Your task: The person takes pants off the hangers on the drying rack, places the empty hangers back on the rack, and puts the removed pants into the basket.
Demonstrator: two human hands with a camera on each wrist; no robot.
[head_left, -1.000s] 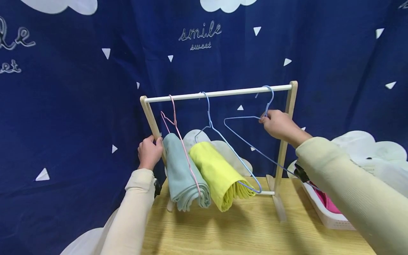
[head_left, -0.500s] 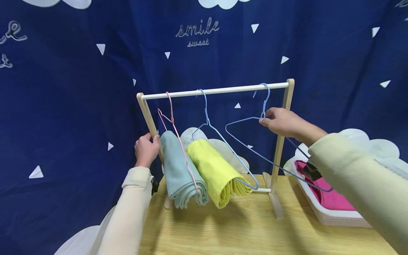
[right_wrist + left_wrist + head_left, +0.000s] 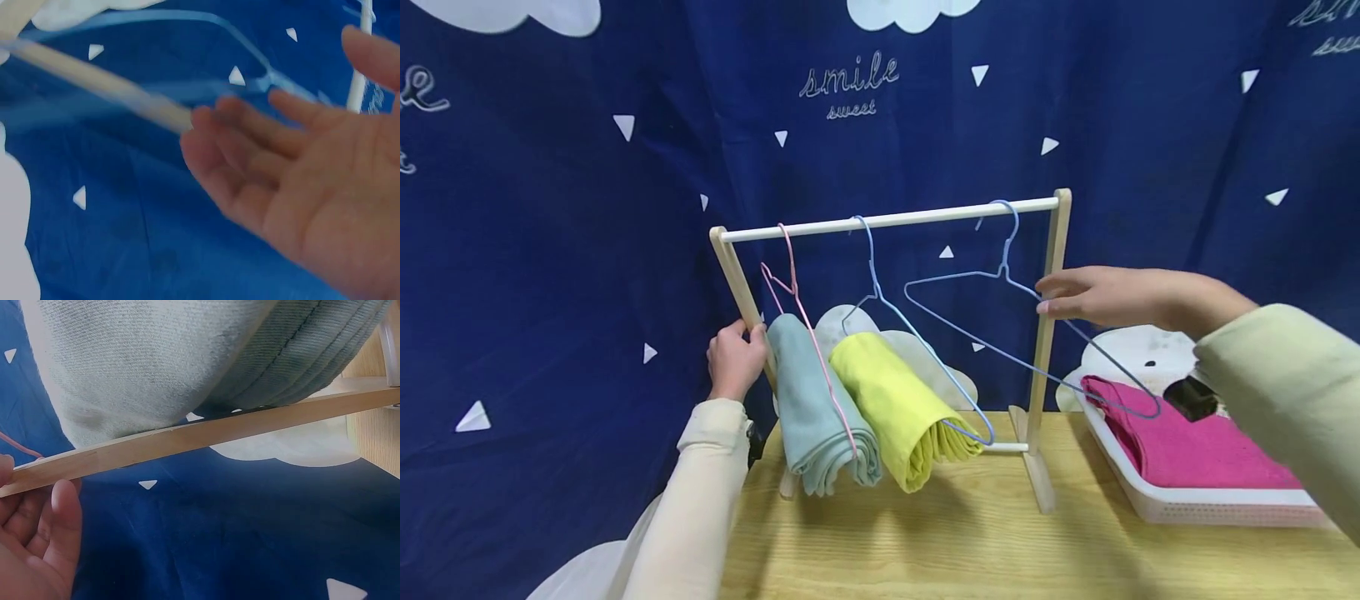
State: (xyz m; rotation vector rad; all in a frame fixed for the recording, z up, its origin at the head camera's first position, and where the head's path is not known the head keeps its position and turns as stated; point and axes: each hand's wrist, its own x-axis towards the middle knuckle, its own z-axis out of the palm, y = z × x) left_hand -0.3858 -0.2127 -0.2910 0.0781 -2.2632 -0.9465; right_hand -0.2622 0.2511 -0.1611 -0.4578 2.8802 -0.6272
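My left hand (image 3: pixel 735 360) holds the left wooden post (image 3: pixel 144 447) of a small clothes rack, its fingers around the post in the left wrist view. My right hand (image 3: pixel 1097 296) is at the right post, fingers extended and holding nothing, overlapping the shoulder of a bare blue hanger (image 3: pixel 955 273). That hanger hooks over the rack's white rail (image 3: pixel 917 218) near its right end. Left of it, a blue hanger (image 3: pixel 925 346) carries a folded yellow cloth (image 3: pixel 891 400). A pink hanger (image 3: pixel 820 354) at the left end carries a folded grey-green cloth (image 3: pixel 808 400).
A white basket (image 3: pixel 1217 512) with a folded pink cloth (image 3: pixel 1210 442) stands on the wooden table (image 3: pixel 970 550), right of the rack. Behind hangs a dark blue curtain (image 3: pixel 572 275) with white clouds and triangles.
My right hand has let go of the bare blue hanger's neck and moved right and slightly down. My left hand keeps hold of the post. More of the basket shows.
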